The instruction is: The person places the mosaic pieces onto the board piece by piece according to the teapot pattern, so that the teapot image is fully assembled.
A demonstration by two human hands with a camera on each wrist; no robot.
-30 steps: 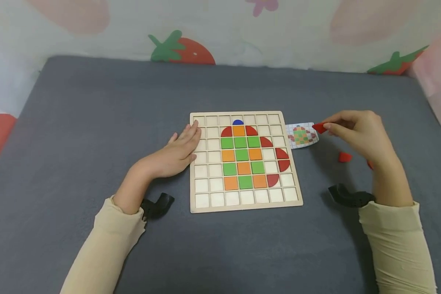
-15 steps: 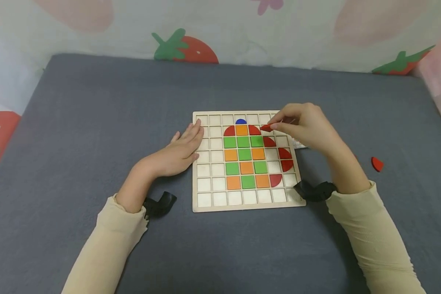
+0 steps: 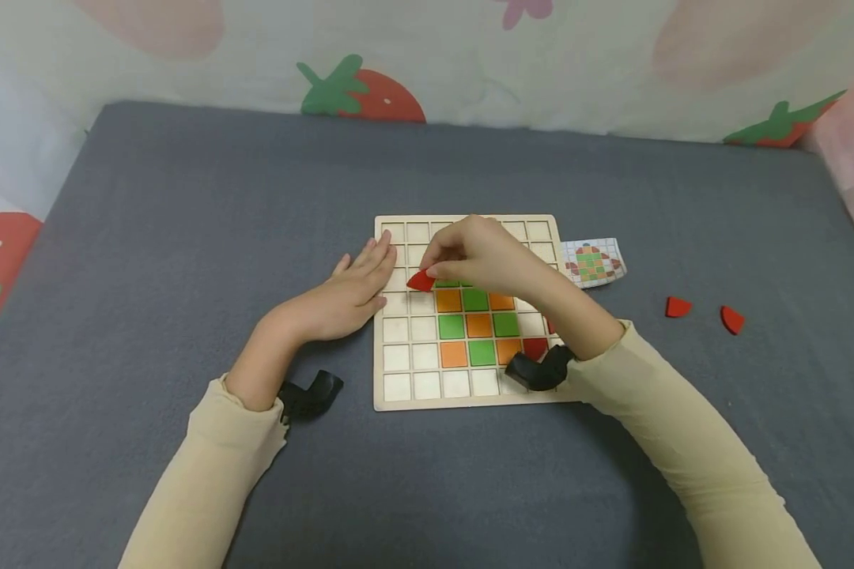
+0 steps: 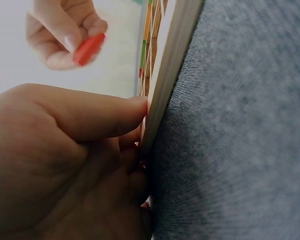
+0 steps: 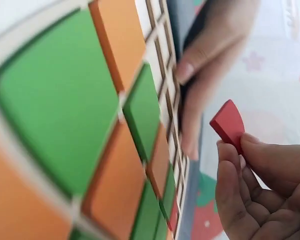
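A wooden grid board (image 3: 441, 401) lies on the grey cloth, with green, orange and red pieces set in its cells. My left hand (image 3: 338, 300) rests along its left edge, fingers straight; the thumb (image 4: 115, 115) touches the rim in the left wrist view. Over the upper left part of the board, my right hand (image 3: 487, 257) pinches a red quarter-circle piece (image 3: 421, 280) between thumb and fingertips. The right wrist view shows this red piece (image 5: 229, 125) held above the board surface. My right hand and forearm hide the upper middle cells and some right-hand ones.
A small printed pattern card (image 3: 594, 262) lies at the board's right edge. Two red quarter-circle pieces, one (image 3: 678, 307) left of the other (image 3: 731, 319), lie on the cloth farther right. A strawberry-print curtain (image 3: 576, 63) hangs behind the table.
My right hand has carried the red piece leftward from beside the card, across the board to its upper left part. My left hand has stayed on the board's edge.
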